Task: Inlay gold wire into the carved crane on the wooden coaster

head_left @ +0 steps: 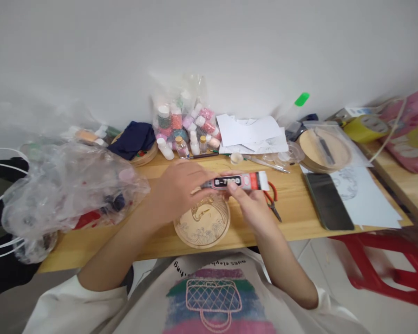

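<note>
- In the head view, out over the wooden table (296, 213): gripping a squeeze tube (244, 181) with the right hand (253, 203), thumb right across the lettering, a snug hold!
- At the tube's dark nozzle end: crowding in tight with the left hand (181, 188), fingers curled narrow, but impossible to tell whether pinching the tip or only touching it.
- Between both hands: holding that tube close to level, white flat end poking out to the right of the grip.
- Directly below the grip, on the body side: looking down on a round carved disc (202, 229), waves cut all over its face, far edge partly covered by the hands.
- Just right of the grip: spotting red-handled pliers (273, 204), lying right beside the right hand.
- Farther right: passing a dark phone (329, 202), then reaching pale wooden rounds (310, 146) under a clear sleeve.
- Beyond the grip, toward the wall: taking in a bag of small jars (176, 121), with white papers (252, 132) just right of it.
- Well left of the grip: finding a crumpled plastic bag (73, 176), plus folded navy cloth (134, 139) behind it.
</note>
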Action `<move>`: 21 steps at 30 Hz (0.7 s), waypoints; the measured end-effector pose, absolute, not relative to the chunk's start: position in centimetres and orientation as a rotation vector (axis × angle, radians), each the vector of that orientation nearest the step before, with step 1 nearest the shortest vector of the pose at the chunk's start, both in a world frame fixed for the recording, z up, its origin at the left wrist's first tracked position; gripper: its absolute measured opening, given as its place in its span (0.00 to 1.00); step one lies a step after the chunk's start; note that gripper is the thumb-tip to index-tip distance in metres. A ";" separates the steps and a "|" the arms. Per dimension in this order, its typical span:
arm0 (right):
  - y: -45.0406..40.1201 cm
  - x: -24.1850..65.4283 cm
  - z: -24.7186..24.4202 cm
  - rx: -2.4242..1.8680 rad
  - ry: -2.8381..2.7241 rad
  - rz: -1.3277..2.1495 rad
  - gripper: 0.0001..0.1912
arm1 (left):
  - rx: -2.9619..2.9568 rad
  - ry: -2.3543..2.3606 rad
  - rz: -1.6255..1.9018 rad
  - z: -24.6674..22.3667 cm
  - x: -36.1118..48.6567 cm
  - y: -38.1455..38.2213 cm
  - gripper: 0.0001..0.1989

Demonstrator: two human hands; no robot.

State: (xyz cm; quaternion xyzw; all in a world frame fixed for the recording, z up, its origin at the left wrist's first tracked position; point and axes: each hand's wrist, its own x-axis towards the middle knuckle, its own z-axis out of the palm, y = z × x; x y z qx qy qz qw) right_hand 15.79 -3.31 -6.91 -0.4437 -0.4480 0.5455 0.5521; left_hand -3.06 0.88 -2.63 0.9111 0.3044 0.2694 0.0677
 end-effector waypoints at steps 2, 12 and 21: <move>-2.9 16.7 -8.1 -1.222 -1.240 1.245 0.18 | 2.693 1.025 0.724 -4.7 -4.8 2.2 0.10; -2.6 20.3 -10.3 -2.096 -1.518 0.690 0.04 | 2.476 1.435 0.457 -11.2 -11.1 4.6 0.16; -2.2 19.5 -10.6 -2.168 -1.818 0.410 0.18 | 2.518 1.426 0.578 -11.9 -10.9 5.6 0.14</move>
